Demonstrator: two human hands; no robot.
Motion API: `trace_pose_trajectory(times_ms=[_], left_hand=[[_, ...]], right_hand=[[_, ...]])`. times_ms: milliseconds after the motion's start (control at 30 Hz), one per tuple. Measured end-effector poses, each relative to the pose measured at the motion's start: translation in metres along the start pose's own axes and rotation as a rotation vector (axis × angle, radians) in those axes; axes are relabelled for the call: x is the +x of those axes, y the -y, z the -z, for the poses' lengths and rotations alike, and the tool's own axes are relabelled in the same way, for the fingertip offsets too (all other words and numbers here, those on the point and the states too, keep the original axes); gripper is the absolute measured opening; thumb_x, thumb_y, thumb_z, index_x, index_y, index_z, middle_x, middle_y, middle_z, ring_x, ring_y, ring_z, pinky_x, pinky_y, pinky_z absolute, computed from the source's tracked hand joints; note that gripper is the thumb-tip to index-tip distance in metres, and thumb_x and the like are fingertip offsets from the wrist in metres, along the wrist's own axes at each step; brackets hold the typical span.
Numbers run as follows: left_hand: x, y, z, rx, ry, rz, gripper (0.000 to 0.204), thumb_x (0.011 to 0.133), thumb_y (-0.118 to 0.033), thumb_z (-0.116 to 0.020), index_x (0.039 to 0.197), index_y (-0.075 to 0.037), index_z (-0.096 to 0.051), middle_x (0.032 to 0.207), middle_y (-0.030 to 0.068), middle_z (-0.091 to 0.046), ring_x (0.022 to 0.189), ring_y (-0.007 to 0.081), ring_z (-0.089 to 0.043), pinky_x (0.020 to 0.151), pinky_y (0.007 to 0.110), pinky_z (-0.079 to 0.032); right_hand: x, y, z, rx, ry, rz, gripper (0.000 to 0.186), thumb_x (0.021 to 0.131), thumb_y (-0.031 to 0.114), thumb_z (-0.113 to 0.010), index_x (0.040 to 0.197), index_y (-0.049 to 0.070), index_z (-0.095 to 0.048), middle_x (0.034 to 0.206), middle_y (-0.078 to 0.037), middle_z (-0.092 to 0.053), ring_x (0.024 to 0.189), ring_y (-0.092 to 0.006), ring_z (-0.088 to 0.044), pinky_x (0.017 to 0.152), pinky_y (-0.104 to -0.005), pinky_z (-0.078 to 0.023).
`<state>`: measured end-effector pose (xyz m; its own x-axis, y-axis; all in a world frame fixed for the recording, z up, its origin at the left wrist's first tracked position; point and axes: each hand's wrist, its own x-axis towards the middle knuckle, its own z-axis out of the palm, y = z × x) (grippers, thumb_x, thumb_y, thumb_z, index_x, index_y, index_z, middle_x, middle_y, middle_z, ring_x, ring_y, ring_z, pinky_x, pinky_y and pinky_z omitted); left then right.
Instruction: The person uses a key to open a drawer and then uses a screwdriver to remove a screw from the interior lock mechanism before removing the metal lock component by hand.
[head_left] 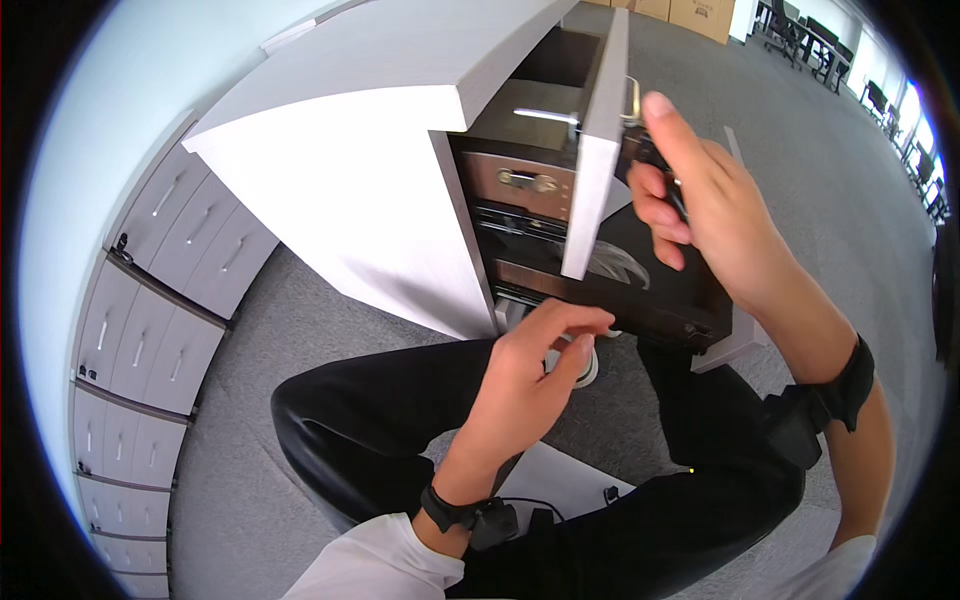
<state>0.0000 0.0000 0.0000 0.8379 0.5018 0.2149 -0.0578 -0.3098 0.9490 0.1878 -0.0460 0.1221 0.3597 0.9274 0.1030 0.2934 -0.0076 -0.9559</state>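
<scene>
A white-topped drawer cabinet (350, 210) stands before me with its upper drawer pulled out. My right hand (715, 195) is wrapped round a black-handled tool (652, 160), its thumb stretched upward, close to the outer side of the upper drawer front (598, 160). The tool's working end is hard to make out. A metal pull handle (632, 100) sits on that front. Inside the drawer, a shiny metal rod (545, 115) lies against the front's inner side. My left hand (525, 375) hovers by the open lower drawer (640, 308), thumb and forefinger apart, with nothing visible in it.
Clear plastic wrapping (615, 265) lies in the lower drawer. A pale panel (560, 478) rests on the carpet between my legs. Grey drawer cabinets (150, 330) line the left wall. Cardboard boxes (700, 18) and office chairs (785, 35) stand far back.
</scene>
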Motion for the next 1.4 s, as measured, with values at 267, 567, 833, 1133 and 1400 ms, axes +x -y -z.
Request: trace_pose_trajectory(times_ms=[267,567,833,1133,1400], left_hand=[[0.015,-0.020,0.005,-0.704,-0.220,-0.037,0.066,0.088,-0.011,-0.053,0.148,0.006,-0.033,0.136,0.0177,-0.053,0.108,0.0228,-0.060,0.089,0.032,-0.047],[0.019,-0.019,-0.002,-0.964,-0.418,-0.204,0.079,0.082,-0.017,-0.056,0.151,0.007,-0.027,0.149,0.0148,-0.044,0.131,0.0245,-0.046,0.106,0.038,-0.036],[0.033,-0.010,-0.006,-0.991,-0.505,-0.347,0.075,0.083,-0.013,-0.053,0.149,0.012,-0.027,0.147,0.0197,-0.044,0.137,0.0262,-0.041,0.117,0.038,-0.026],[0.030,-0.008,-0.002,-0.914,-0.465,-0.301,0.071,0.084,-0.011,-0.051,0.149,0.010,-0.028,0.152,0.0214,-0.039,0.141,0.0295,-0.038,0.118,0.039,-0.024],[0.030,-0.007,-0.002,-0.896,-0.432,-0.310,0.072,0.084,-0.009,-0.050,0.150,0.010,-0.027,0.153,0.0216,-0.037,0.141,0.0282,-0.038,0.117,0.040,-0.026]], right_hand=[[0.021,0.006,-0.036,0.032,0.064,0.093,0.064,0.099,0.064,-0.037,0.066,0.009,-0.041,0.058,0.001,-0.041,0.050,-0.0091,-0.035,0.049,-0.0259,-0.037],[0.029,0.017,-0.058,0.357,0.113,-0.131,0.056,0.100,0.058,-0.042,0.072,0.009,-0.044,0.059,0.002,-0.042,0.049,-0.0082,-0.035,0.050,-0.0264,-0.034],[0.028,0.021,-0.069,0.474,0.097,-0.176,0.043,0.099,0.046,-0.053,0.077,0.011,-0.045,0.064,0.003,-0.042,0.054,-0.0071,-0.036,0.054,-0.0252,-0.033],[0.031,0.014,-0.067,0.260,-0.013,0.013,0.024,0.097,0.026,-0.060,0.089,0.004,-0.055,0.078,0.001,-0.048,0.065,-0.0075,-0.044,0.059,-0.0241,-0.036],[0.032,0.007,-0.069,-0.051,-0.165,0.243,0.021,0.098,0.021,-0.059,0.086,0.004,-0.055,0.073,0.002,-0.047,0.068,-0.0048,-0.043,0.060,-0.0227,-0.036]])
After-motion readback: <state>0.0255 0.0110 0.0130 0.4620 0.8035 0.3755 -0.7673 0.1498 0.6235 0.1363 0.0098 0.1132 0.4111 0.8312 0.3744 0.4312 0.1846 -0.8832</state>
